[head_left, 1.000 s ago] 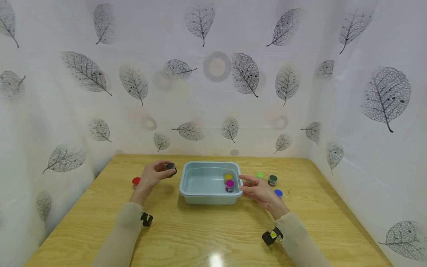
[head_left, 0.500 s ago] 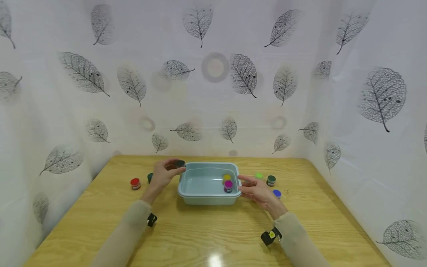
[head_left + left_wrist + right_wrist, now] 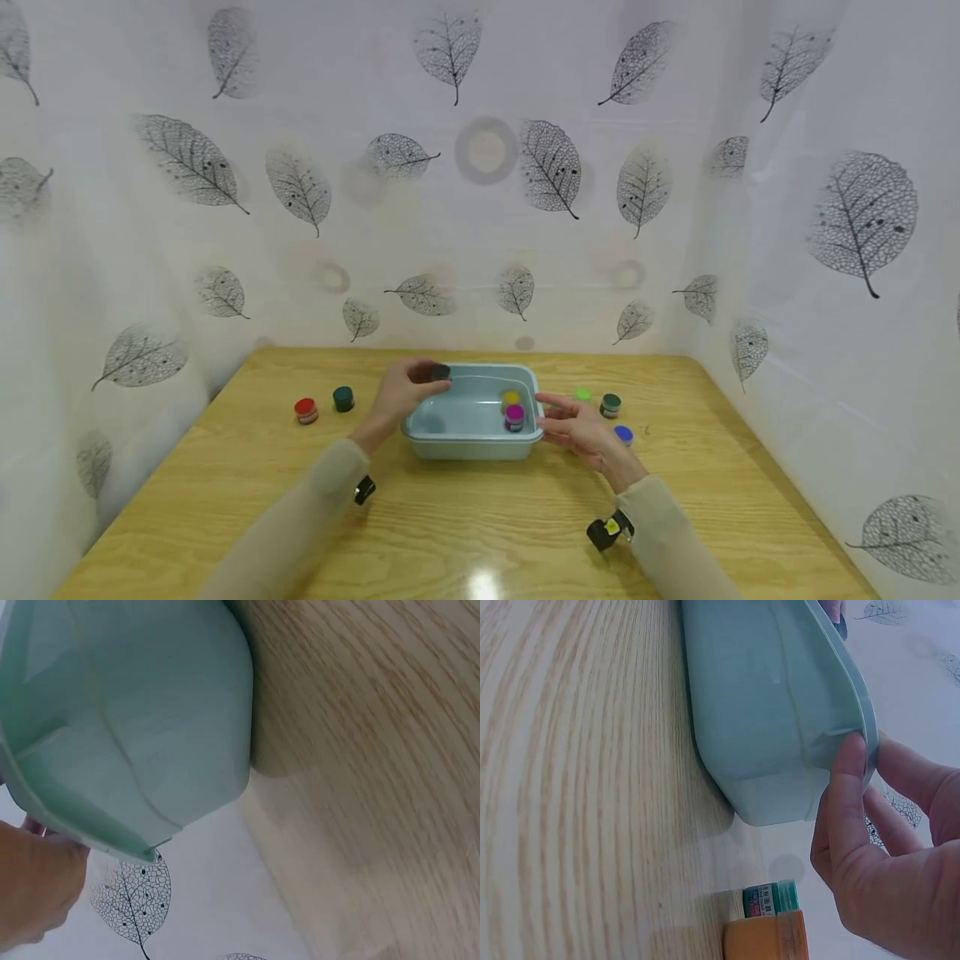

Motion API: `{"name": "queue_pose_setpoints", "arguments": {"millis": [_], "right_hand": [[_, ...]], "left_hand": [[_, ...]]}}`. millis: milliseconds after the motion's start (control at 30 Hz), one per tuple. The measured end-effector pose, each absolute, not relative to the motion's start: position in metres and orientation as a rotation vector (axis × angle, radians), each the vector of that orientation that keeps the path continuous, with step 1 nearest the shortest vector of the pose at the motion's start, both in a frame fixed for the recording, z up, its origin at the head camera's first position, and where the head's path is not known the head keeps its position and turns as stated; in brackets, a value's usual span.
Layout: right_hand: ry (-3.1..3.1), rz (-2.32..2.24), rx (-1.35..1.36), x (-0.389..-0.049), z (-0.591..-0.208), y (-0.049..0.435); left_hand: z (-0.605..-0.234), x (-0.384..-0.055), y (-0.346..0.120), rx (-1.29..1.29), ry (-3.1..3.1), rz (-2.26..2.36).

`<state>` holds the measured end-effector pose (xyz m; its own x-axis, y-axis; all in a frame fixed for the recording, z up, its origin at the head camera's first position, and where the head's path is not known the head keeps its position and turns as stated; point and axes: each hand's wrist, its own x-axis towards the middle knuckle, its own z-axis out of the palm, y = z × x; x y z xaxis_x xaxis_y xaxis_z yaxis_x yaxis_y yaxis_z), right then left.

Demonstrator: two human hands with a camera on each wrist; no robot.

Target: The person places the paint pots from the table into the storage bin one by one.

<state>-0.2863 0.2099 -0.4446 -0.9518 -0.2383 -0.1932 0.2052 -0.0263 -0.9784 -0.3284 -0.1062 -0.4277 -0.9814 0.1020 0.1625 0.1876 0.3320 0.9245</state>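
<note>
My left hand point(image 3: 399, 395) holds a small black-lidded jar point(image 3: 441, 372) over the left part of a pale blue plastic tub point(image 3: 472, 450). In the left wrist view the tub's rim hides that jar, and only part of the hand point(image 3: 41, 885) shows. My right hand point(image 3: 583, 430) pinches the tub's right rim, its thumb and fingers on either side of the edge in the right wrist view. Inside the tub, toward the right, stand a magenta-lidded jar point(image 3: 514, 417) and a yellow-lidded jar point(image 3: 511, 398).
Left of the tub, a red jar point(image 3: 306, 411) and a dark green jar point(image 3: 343, 399) stand on the wooden table point(image 3: 450, 517). Beyond my right hand are jars with light green point(image 3: 582, 393), dark green point(image 3: 611, 405) and blue point(image 3: 623, 434) lids. An orange jar point(image 3: 761, 939) shows in the right wrist view.
My left hand has carried the black-lidded jar rightward, from beside the tub to over it, uncovering the dark green jar on the left. The right hand has stayed at the rim.
</note>
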Motion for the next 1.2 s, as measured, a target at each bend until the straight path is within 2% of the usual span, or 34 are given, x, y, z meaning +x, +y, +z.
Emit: {"name": "queue_pose_setpoints", "arguments": {"millis": [1200], "right_hand": [[1.923,-2.042,-0.036,-0.284,-0.44,0.208]], "left_hand": [[-0.429,-0.334,-0.054,-0.232,-2.762,-1.643]]}}
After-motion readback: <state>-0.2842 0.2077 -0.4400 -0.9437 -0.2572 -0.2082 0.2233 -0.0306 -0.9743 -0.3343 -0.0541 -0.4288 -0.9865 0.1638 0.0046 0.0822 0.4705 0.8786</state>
